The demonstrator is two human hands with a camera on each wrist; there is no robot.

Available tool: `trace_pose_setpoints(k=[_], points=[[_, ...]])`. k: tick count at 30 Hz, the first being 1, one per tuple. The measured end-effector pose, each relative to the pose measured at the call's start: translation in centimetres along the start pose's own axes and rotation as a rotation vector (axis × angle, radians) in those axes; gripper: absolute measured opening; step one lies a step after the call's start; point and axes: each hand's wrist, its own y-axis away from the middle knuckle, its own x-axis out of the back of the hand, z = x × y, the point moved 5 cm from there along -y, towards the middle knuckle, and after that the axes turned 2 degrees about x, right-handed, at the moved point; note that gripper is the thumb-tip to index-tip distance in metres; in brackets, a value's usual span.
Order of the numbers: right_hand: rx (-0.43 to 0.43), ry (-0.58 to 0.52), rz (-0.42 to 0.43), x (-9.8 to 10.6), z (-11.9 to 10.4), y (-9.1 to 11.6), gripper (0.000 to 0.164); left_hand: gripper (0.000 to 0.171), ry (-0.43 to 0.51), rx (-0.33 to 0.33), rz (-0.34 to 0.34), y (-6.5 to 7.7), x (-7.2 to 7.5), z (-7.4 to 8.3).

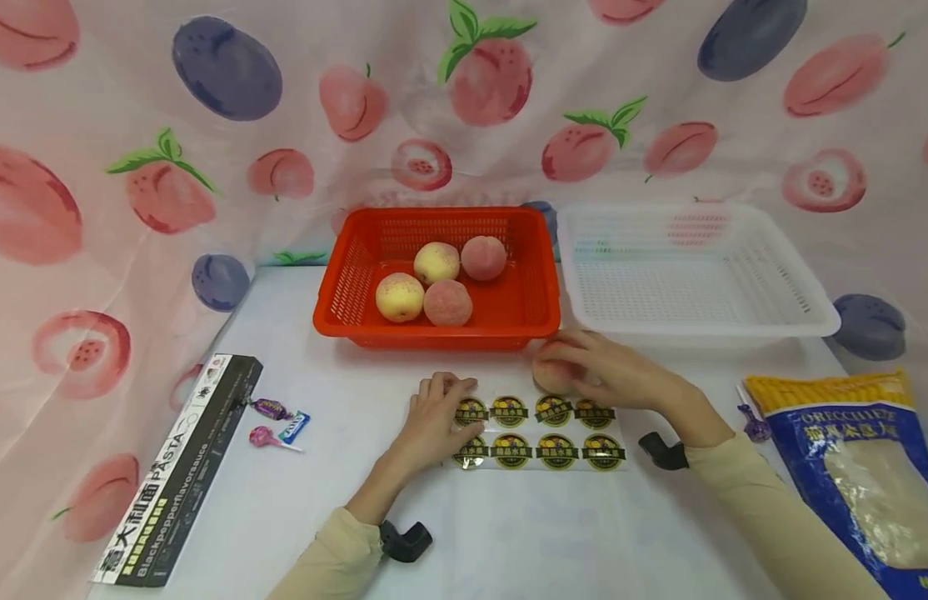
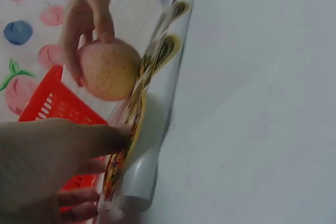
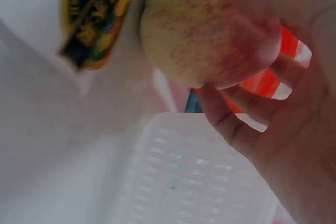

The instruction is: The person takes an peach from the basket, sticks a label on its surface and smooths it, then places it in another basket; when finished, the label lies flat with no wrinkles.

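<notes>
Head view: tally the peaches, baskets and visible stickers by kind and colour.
Peaches: 5, including one in the right hand
Red baskets: 1
White baskets: 1
Visible stickers: 8, some partly covered
Total: 15

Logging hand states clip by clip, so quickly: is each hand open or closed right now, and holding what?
Left hand: open, touching the sticker sheet.
Right hand: closed, holding a peach.

“精品水果” stickers (image 1: 557, 451), “PASTA” box (image 1: 175, 475)

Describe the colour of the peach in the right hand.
The peach is yellow with speckled red blush, clearest in the right wrist view.
</notes>
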Motion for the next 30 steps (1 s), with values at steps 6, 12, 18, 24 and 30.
trace_pose_setpoints(k=[6,12,18,24,30], points=[[-0.044,-0.151,0.074,-1.0,0.5,0.1,0.052,0.047,-0.025,-0.128,-0.121,0.0,0.6,-0.4],[-0.107,-0.259,0.087,-1.4,0.8,0.2,0.058,0.046,-0.065,-0.189,-0.168,0.2,-0.1,0.4],[-0.129,-0.331,0.095,-1.4,0.8,0.6,0.059,0.046,-0.122,-0.205,-0.134,0.4,-1.2,1.7],[-0.151,-0.306,0.096,-1.5,0.9,1.2,0.062,0.042,-0.113,-0.21,-0.1,0.5,-2.0,3.1],[-0.21,-0.231,0.121,-1.0,0.3,2.2,0.065,0.044,-0.064,-0.203,-0.069,0.4,-2.4,3.8]])
